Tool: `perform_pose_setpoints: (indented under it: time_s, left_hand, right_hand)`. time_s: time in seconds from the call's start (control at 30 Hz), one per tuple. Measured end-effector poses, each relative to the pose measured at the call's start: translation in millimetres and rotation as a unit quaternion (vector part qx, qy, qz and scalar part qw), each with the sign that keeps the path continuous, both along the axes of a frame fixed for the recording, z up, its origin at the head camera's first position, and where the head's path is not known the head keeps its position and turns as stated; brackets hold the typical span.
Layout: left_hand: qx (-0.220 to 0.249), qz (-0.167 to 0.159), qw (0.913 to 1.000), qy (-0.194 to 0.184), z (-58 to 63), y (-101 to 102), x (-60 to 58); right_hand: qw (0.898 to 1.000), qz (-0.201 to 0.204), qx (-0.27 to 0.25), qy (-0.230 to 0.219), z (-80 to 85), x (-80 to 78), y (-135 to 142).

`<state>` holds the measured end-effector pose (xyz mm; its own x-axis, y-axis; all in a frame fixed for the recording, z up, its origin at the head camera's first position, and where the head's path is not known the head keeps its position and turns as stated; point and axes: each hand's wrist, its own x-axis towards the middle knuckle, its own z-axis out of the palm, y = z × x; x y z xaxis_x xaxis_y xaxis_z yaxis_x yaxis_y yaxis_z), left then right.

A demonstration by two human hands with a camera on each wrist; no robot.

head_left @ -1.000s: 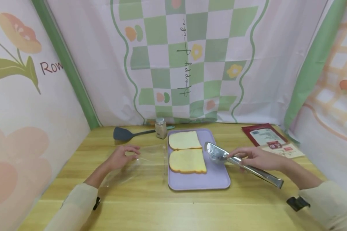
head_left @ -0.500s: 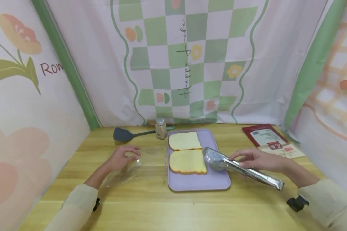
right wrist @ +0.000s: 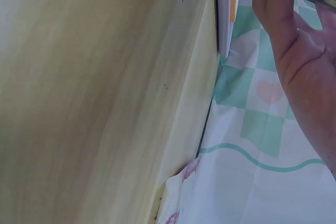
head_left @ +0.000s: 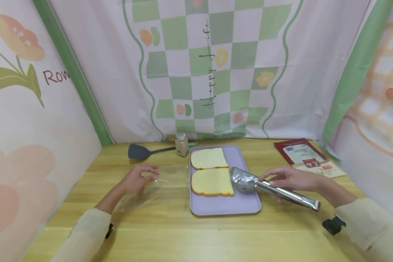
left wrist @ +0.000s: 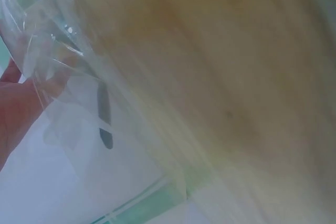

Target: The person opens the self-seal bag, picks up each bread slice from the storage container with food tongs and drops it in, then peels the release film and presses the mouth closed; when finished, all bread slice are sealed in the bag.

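Observation:
My right hand (head_left: 293,178) grips a pair of metal tongs (head_left: 291,194) around the middle. Their broad, shiny head (head_left: 243,180) is over the right half of a lilac tray (head_left: 213,209), close by the right edge of the nearer bread slice (head_left: 213,182). Behind that slice lies a second bread slice (head_left: 209,158). On the left, my left hand (head_left: 139,178) pinches a clear plastic bag (head_left: 170,182) that spreads toward the tray's left side. In the left wrist view the crinkled film (left wrist: 58,51) covers the fingers in part. The right wrist view shows the right palm (right wrist: 310,56) under the tongs.
A dark spatula (head_left: 139,151) lies at the back left, its handle passing behind a small jar (head_left: 182,145) with a metal lid. At the back right is a red and cream food packet (head_left: 309,158). Printed cloth (head_left: 209,72) hangs behind the wooden table (head_left: 196,240).
The tongs have turned a little in my right hand, and their head has dipped toward the tray's front beside the nearer slice. My left hand and the bag stay about where they were.

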<state>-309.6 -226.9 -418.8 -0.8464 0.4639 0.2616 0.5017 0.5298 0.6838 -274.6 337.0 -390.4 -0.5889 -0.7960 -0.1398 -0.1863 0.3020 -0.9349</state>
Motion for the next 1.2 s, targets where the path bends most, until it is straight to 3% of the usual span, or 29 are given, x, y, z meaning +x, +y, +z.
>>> perform_pose_setpoints:
  time_s: [0.37,0.53,0.77,1.0,1.2]
  left_hand:
    - [0.006,-0.003,0.9999,0.008,-0.5,3,-1.6]
    - [0.001,-0.004,0.9997,0.024,-0.3,4,-0.3]
    - [0.004,0.002,1.0,-0.004,0.1,3,0.0]
    - [0.001,-0.001,1.0,0.006,-3.9,1,-1.1]
    - [-0.005,-0.001,0.9999,0.008,-3.0,2,-1.3]
  right_hand:
    - [0.998,-0.006,0.059,0.024,3.0,-8.1,-9]
    - [0.997,-0.008,0.071,0.0,5.1,-15.9,-13]
    - [0.997,-0.002,0.075,-0.033,5.9,-32.3,-18]
    - [0.997,0.031,0.07,0.013,3.2,-44.4,-23]
    - [0.996,0.02,0.076,0.037,-4.1,-49.2,-27]
